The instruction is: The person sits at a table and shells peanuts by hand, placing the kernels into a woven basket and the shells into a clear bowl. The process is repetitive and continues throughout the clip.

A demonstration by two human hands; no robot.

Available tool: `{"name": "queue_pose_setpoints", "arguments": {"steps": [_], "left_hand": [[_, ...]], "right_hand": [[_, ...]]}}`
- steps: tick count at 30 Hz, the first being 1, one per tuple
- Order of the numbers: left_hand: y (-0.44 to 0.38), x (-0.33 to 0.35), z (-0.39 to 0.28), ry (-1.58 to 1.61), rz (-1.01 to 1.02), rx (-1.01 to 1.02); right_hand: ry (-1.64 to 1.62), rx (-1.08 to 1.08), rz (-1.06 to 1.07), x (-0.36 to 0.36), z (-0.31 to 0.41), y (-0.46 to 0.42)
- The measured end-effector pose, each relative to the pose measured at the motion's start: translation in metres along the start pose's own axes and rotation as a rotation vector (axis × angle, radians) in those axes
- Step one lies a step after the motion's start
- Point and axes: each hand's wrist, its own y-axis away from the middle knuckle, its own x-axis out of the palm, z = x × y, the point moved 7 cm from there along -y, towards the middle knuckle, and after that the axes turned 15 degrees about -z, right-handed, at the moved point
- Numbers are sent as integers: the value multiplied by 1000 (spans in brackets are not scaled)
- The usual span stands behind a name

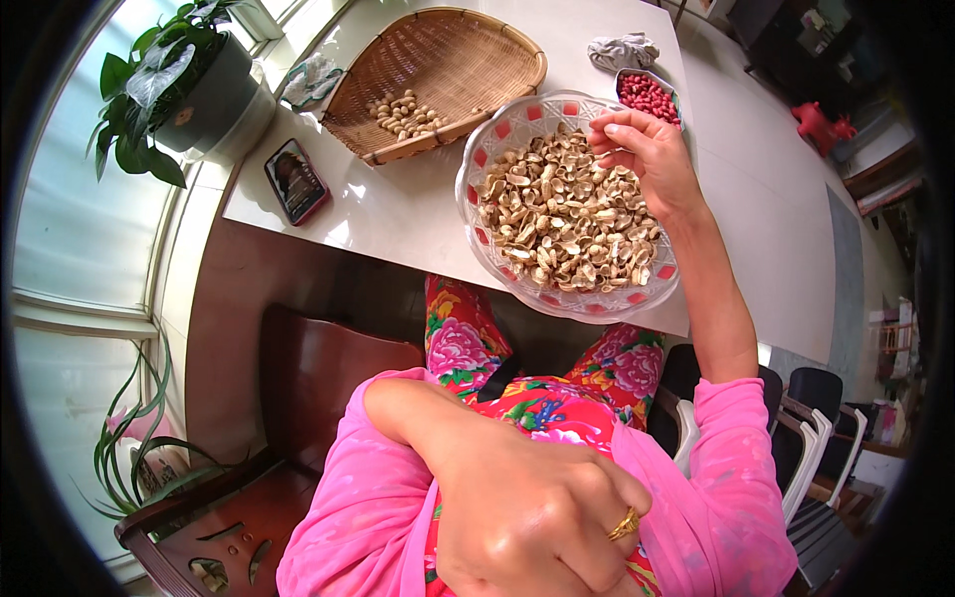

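Observation:
My left hand (533,507) is raised close to the camera in front of my chest, its back towards me and a gold ring on one finger. Its fingers curl under, so whatever they may hold is hidden. Over the right rim of a clear plastic basket (485,257) with red patches hangs my right hand (653,153), fingers bent, thumb near the fingertips. I see nothing between them, though the palm side is partly hidden. Many peanut shells (571,216) fill the basket. Behind it, a small container of red-skinned peanut kernels (647,97) stands partly covered by my hand.
A woven bamboo scoop basket (462,52) with some whole peanuts (406,116) lies on the pale table (403,201). Also there are a phone (296,181), a crumpled cloth (623,51) and another cloth (310,80). A potted plant (213,97) stands left; a wooden chair (321,380) is below.

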Motion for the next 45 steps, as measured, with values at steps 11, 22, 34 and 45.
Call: {"name": "queue_pose_setpoints", "arguments": {"steps": [11,22,34,45], "left_hand": [[0,-7,-3,-40,27,7],[-1,-34,2,-176,74,-91],[-12,-403,-11,-1845,-402,-465],[22,-480,66,-2196,293,-910]], "right_hand": [[-22,36,13,6,-2,8],[-27,48,15,5,-4,9],[-26,91,27,7,-5,13],[3,109,29,2,-11,15]]}}
